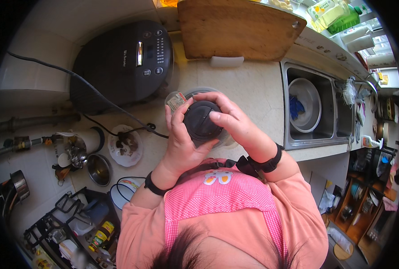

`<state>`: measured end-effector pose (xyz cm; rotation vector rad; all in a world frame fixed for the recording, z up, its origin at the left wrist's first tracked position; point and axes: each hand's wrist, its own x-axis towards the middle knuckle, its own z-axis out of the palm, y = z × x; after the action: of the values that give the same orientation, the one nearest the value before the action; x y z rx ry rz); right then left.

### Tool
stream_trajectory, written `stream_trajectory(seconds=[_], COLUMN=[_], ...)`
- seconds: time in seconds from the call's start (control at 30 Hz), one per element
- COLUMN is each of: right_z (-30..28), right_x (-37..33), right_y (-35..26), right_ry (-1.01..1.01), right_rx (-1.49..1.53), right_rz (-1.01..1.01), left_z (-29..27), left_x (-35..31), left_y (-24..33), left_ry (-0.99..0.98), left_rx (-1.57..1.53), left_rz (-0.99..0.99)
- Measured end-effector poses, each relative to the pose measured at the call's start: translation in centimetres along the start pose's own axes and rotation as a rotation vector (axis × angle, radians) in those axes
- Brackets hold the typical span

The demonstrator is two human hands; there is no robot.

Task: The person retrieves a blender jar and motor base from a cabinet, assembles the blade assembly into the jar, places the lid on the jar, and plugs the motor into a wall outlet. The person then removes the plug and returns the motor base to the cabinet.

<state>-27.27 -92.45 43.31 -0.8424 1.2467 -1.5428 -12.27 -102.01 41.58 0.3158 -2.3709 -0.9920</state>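
In front of me on the counter stands what looks like an electric food chopper (202, 120), with a round black top and part of a clear bowl showing around it. My left hand (180, 134) is wrapped round the near left side of the top. From the right, my right hand (232, 117) grips it, thumb lying on the top and fingers curling round the far side. A labelled clear round piece (176, 101) shows just beyond my left fingertips. The bowl's contents are hidden. A black cord (114, 106) runs from the upper left toward the chopper, its end behind my left hand.
A black rice cooker (123, 67) stands at the far left. Near it lies a white plate (114, 152) with dark scraps, beside a metal bowl (99, 169). A wooden cutting board (239, 29) leans at the back. Rightward, the sink (327, 134) holds a white basin (313, 105).
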Motion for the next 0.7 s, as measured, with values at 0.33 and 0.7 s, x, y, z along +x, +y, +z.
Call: stream_trajectory(seconds=[0.33, 0.7], right_z=[-1.0, -2.6], right_x=[-2.3, -6.7], right_y=[1.3, 3.3], right_ry=[0.315, 0.472], right_rx=[0.167, 0.087], right_rz=[-0.16, -0.07], left_z=[-0.5, -2.7], left_x=[-0.4, 0.5], left_y=[1.7, 3.7], left_ry=[0.002, -0.048], left_rx=[-0.171, 0.054], left_rz=[-0.143, -0.001])
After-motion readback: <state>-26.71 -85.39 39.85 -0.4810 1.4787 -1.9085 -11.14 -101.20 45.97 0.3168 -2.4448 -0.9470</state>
